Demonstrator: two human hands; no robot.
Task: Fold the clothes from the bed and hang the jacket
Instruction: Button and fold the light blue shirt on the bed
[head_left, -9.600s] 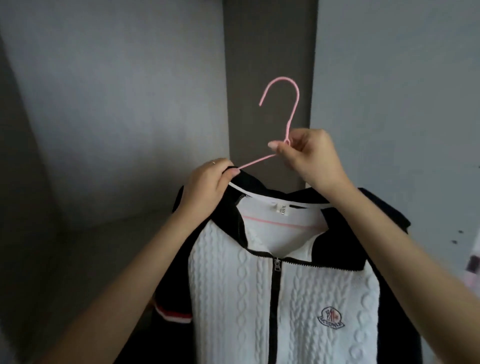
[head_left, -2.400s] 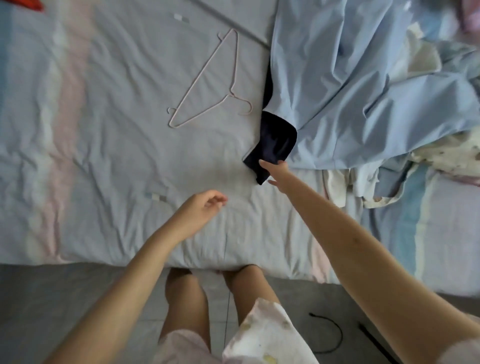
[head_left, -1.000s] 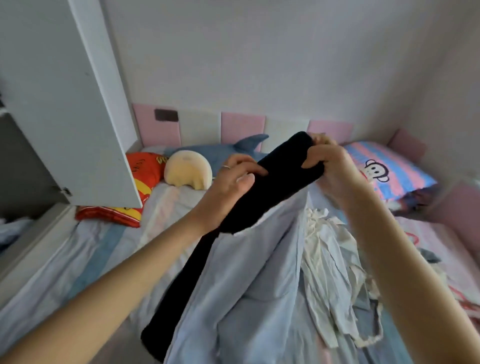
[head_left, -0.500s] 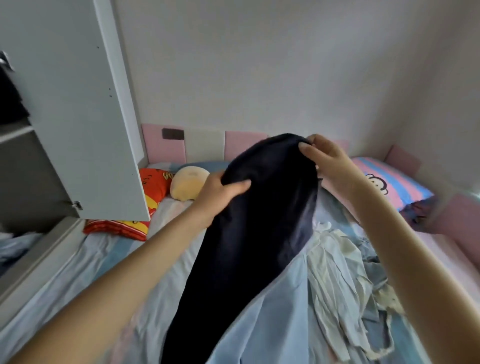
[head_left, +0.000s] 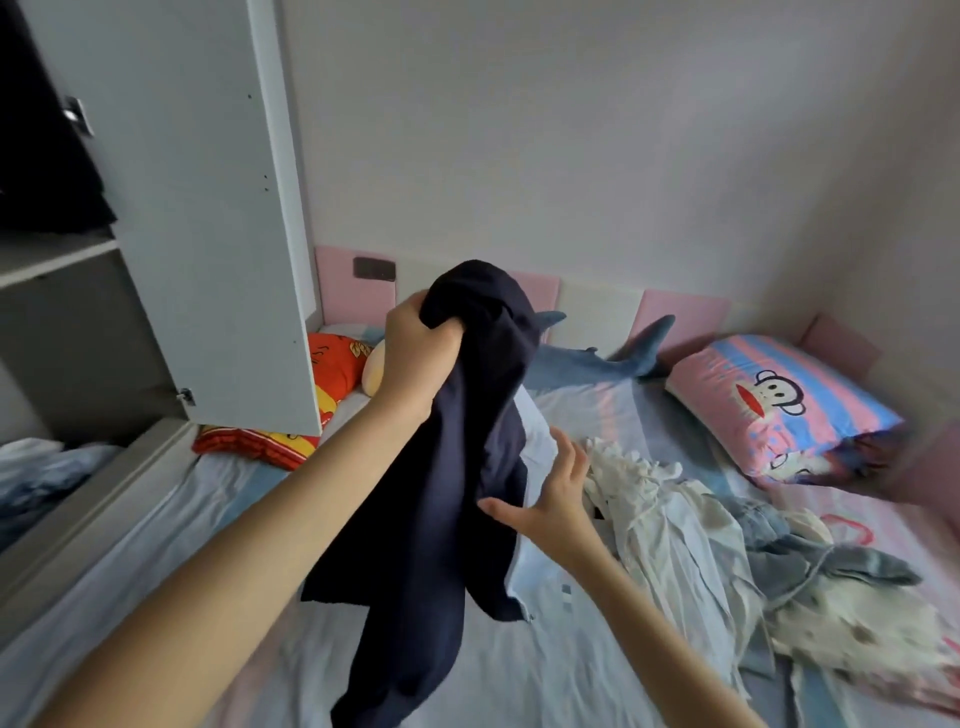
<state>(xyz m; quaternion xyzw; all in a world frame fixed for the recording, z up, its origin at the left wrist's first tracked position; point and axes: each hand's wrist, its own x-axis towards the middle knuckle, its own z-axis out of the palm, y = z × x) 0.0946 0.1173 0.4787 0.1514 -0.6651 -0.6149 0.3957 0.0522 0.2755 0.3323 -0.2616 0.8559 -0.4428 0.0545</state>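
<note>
A bedroom in a home is shown. A bed (head_left: 597, 670) with a striped sheet is seen against a plain wall, and a padded pink and white headboard (head_left: 597, 306) runs behind it. A cartoon monkey pillow (head_left: 779, 405), a plush shark (head_left: 597, 364) and a red cushion (head_left: 332, 358) are laid on the bed. Loose clothes (head_left: 701, 530) are piled there, and an open wardrobe door (head_left: 197, 208) is seen at the left.
</note>
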